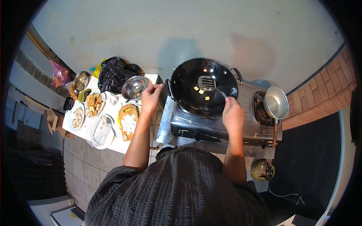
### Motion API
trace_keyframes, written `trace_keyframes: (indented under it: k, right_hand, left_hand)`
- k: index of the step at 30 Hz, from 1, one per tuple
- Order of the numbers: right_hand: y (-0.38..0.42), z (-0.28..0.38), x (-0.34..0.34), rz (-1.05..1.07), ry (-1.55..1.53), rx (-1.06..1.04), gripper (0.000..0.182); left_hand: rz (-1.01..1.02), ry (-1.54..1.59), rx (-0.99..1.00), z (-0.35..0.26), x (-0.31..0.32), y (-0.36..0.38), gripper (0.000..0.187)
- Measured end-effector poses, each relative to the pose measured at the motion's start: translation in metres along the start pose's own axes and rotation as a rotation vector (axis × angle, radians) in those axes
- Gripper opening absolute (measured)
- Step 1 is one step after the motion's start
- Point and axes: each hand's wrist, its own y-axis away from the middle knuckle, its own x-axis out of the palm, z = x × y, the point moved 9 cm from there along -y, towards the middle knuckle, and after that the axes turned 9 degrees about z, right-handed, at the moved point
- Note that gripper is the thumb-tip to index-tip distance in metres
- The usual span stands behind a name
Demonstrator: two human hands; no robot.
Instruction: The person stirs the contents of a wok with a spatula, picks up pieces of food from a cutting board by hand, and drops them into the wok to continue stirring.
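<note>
A black two-handled wok (188, 101) sits on the left burner of the steel gas stove (241, 126). My right hand (233, 114) is wrapped round the handle of a slotted spatula (206, 81), whose head rests inside the wok. Several small pale-yellow cubes (207, 98) lie beside and below the spatula head. To the left of the wok's left handle (168, 89), my left hand (151, 98) hovers with thumb and fingers pinched together. Whatever those fingertips hold, if anything, is too small to tell. Beside this hand stands a steel bowl (133, 86) with some bits in it.
A dented saucepan (277, 101) sits on the right burner, its handle pointing toward me. The white table (117, 146) at left bears a cutting board (124, 111) with white cubes, plates of food, a clear container (98, 130) and a black plastic bag (113, 73). Behind is a wall.
</note>
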Motion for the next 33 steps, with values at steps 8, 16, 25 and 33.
trace_keyframes:
  k: [8, 16, 25, 33]
  right_hand:
    - [-0.008, -0.020, -0.015, -0.119, 0.031, 0.040, 0.027]
    - [-0.009, -0.024, 0.001, -0.087, 0.020, 0.075, 0.029]
    - [-0.001, 0.004, -0.007, -0.026, -0.102, -0.029, 0.029]
    - [-0.002, -0.001, 0.012, 0.010, -0.107, -0.007, 0.028]
  left_hand:
    - [0.014, 0.020, 0.052, -0.003, 0.000, -0.001, 0.021]
    - [0.024, -0.002, 0.044, -0.003, 0.003, -0.003, 0.021]
    - [0.020, 0.005, 0.043, 0.001, 0.000, -0.002, 0.021]
    - [0.010, -0.003, 0.056, 0.000, -0.003, 0.001, 0.021]
